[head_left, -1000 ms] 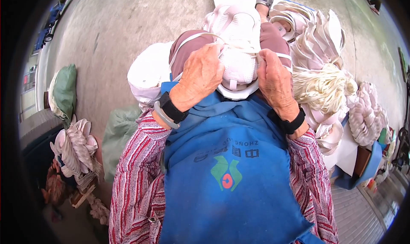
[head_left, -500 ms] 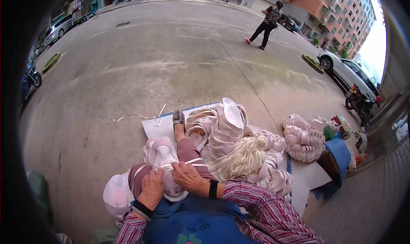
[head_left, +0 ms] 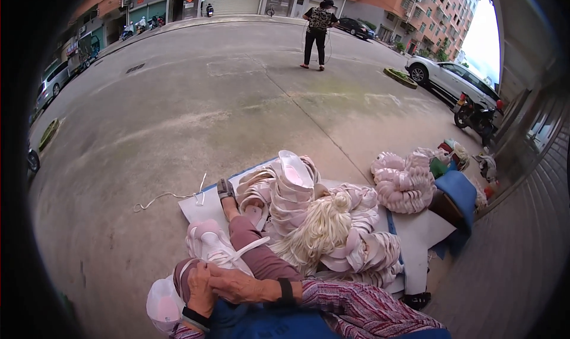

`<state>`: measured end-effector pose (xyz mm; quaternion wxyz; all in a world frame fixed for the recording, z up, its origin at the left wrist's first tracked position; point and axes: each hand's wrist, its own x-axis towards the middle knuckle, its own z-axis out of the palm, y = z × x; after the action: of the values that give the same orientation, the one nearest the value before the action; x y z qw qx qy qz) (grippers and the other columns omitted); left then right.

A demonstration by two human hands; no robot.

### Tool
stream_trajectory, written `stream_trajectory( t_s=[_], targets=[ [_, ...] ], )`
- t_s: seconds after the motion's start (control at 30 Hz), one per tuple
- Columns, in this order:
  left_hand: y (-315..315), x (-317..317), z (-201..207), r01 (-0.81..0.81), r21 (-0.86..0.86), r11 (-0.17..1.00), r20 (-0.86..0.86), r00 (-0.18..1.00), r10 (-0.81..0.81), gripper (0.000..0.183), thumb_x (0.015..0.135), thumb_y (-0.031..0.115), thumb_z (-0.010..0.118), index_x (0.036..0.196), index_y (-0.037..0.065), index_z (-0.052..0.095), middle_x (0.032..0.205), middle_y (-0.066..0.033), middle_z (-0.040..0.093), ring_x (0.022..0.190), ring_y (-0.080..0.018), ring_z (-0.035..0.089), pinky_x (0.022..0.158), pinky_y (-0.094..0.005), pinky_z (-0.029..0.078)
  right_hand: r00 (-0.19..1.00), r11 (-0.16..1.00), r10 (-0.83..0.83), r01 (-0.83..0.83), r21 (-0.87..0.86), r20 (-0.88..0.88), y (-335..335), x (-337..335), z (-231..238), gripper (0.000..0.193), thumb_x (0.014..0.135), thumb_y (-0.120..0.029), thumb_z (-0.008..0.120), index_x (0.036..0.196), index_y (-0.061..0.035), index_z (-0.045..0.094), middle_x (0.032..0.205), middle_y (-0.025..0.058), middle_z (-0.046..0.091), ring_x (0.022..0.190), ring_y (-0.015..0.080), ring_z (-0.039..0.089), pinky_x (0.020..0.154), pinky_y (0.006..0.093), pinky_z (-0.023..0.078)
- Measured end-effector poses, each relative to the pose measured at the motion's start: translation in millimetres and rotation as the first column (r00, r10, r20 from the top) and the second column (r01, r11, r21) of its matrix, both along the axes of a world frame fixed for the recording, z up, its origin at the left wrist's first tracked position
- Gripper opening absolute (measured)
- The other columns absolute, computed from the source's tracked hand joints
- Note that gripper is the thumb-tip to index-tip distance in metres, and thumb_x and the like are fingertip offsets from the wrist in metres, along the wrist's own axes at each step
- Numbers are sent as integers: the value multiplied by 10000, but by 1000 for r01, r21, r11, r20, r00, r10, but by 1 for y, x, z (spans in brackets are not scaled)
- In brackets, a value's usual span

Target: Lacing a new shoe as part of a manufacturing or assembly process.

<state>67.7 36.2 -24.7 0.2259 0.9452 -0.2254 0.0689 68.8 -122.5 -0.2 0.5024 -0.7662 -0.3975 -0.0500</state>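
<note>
A white and pink sneaker upper (head_left: 209, 241) lies across my lap, its toe pointing away from me. One flat white shoelace (head_left: 248, 246) sticks out from its lacing to the right, over my mauve trouser leg. My left hand (head_left: 200, 290) is closed in a pinch at the near end of the upper, where a white lace loop runs over my knee toward it. Against it presses my right hand (head_left: 236, 285), its fingers bent and closed; what lies between the fingertips is hidden. Another pale upper (head_left: 164, 303) rests at the left beside my knee.
Right of my leg lie a bundle of cream laces (head_left: 320, 229) and stacked shoe uppers (head_left: 292, 187) on white board (head_left: 191, 207). More uppers (head_left: 404, 181) are piled near a blue chair (head_left: 457, 192). A person (head_left: 319, 33) stands farther off; a white car (head_left: 454, 78) is parked at right.
My hands came together at the near end of the upper; before, they were apart, pulling the lace. One lace now lies loose to the right. The view turned right, and the far person also moved.
</note>
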Motion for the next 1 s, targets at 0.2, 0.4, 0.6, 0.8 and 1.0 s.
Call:
stream_trajectory(
  t_s=[0.2,0.4,0.6,0.8,1.0],
  targets=[
    [-8,9,6,84,33,996,174,981,-88,173,758,66,564,911,-10,532,932,-185,494,884,-373,494,785,-448,418,968,987,-90,118,109,-234,-23,20,-2,153,885,-145,574,933,1,565,856,122,504,819,241,527,746,329,427],
    [-13,16,8,131,-61,990,123,985,-123,154,779,53,592,910,9,523,876,-185,483,852,-369,509,744,-447,428,887,982,-55,131,134,-459,-30,3,-16,173,923,-168,533,905,3,548,729,56,510,656,133,518,605,285,431],
    [-17,-8,32,-115,-557,823,-394,908,-139,83,899,66,555,910,-13,533,758,-108,600,666,-201,642,578,-297,502,626,969,240,-196,148,-742,-76,-7,23,191,938,-197,527,892,-13,548,710,1,512,618,84,473,557,246,392],
    [-17,-19,3,-295,-711,638,-561,785,-262,127,955,115,513,942,-12,507,764,-78,623,651,-120,624,607,-238,519,865,999,-49,43,-22,-499,-71,-1,-14,186,897,-164,549,953,11,576,764,115,577,684,188,570,640,322,459],
    [-5,-37,36,-433,-668,605,-736,506,-451,179,962,155,525,981,-15,474,752,-107,626,635,-165,633,597,-267,541,912,996,-77,57,-62,-404,-68,1,-14,181,905,-151,540,984,7,582,785,136,593,701,218,587,669,328,470]
  ],
)
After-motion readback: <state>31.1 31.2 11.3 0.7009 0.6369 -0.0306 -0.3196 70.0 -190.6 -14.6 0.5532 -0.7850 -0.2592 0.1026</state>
